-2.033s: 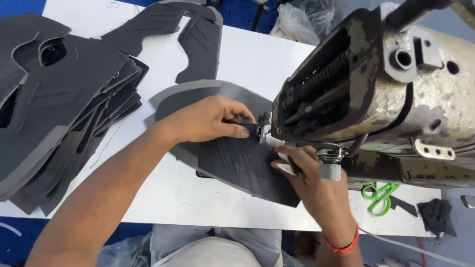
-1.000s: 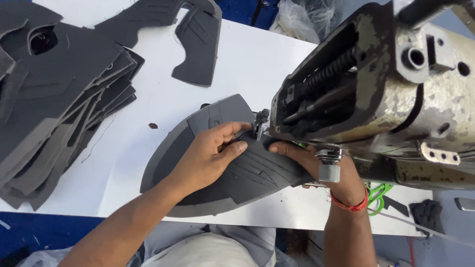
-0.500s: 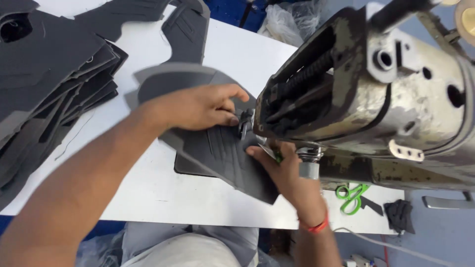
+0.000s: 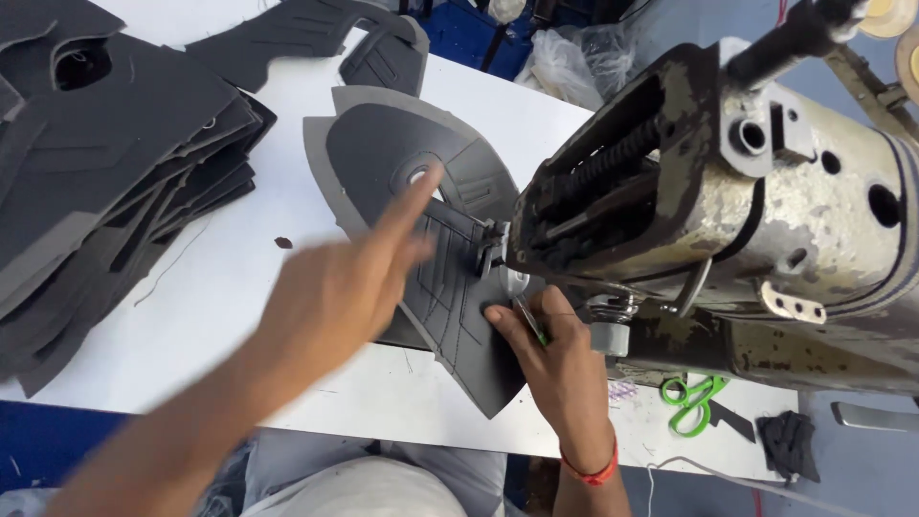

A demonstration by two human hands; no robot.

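The left hand (image 4: 335, 287) hovers above the bench (image 4: 249, 287), blurred, its index finger stretched out toward the round hole in the grey panel (image 4: 402, 153); the other fingers look loosely curled and it holds nothing. The right hand (image 4: 555, 359) lies flat near the bench's front edge, fingertips pressing the dark stitched piece (image 4: 459, 316) down just in front of the machine's needle. A thin green thing sits between its fingers; what it is cannot be told. A red band circles that wrist.

The stitched piece lies over the lower edge of the grey panel, and both run in under the head of the sewing machine (image 4: 747, 220), which fills the bench's right side, worn and stained. The panel spreads as a fan shape in the middle of the bench.

A tall stack of dark cut pieces (image 4: 105, 172) takes up the left end of the bench. 2 more loose pieces (image 4: 316, 43) lie at the back edge. Green-handled scissors (image 4: 694, 402) rest at the front right corner, below the machine, beside a small dark scrap (image 4: 790, 445).
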